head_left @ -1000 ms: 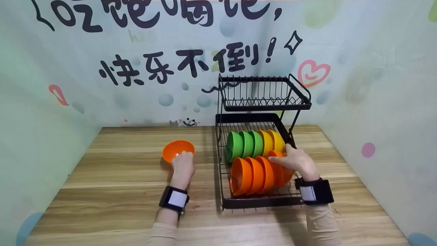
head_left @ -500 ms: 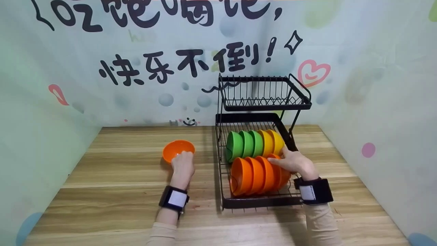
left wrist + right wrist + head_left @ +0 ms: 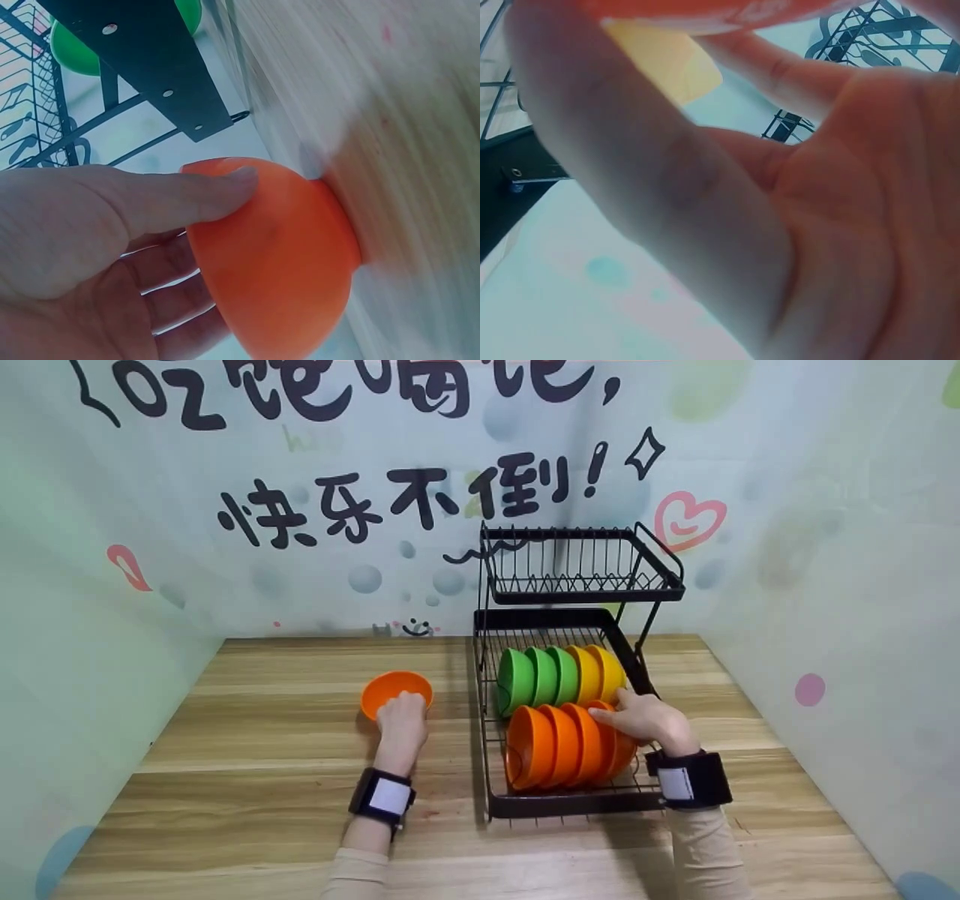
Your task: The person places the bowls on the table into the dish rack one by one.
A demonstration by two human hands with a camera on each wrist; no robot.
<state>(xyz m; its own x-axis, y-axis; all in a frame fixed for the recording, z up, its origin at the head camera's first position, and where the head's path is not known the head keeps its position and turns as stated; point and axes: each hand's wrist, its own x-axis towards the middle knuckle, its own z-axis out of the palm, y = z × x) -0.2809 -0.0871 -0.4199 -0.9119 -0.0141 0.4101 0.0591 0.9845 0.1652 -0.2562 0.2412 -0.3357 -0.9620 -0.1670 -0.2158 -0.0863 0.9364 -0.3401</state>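
On the table to the left of the rack, my left hand (image 3: 403,725) pinches the near rim of an orange bowl (image 3: 384,688). In the left wrist view the thumb presses on the outer side of this bowl (image 3: 285,247), its foot at the table surface, and the other fingers reach inside. My right hand (image 3: 646,717) grips the rightmost orange bowl (image 3: 621,750) at the end of the front row in the black dish rack (image 3: 577,805). Several orange bowls (image 3: 528,746) stand on edge in that row. In the right wrist view an orange bowl (image 3: 727,13) shows blurred between the fingers.
Behind the orange row, green bowls (image 3: 516,682) and yellow bowls (image 3: 606,671) stand on edge. The rack's upper tier (image 3: 585,597) rises at the back. A printed cloth wall (image 3: 315,577) closes off the table's rear and sides.
My right hand has moved slightly down and left, bringing its orange bowl against the others in the front row. The bowl in my left hand has shifted slightly right and toward me.
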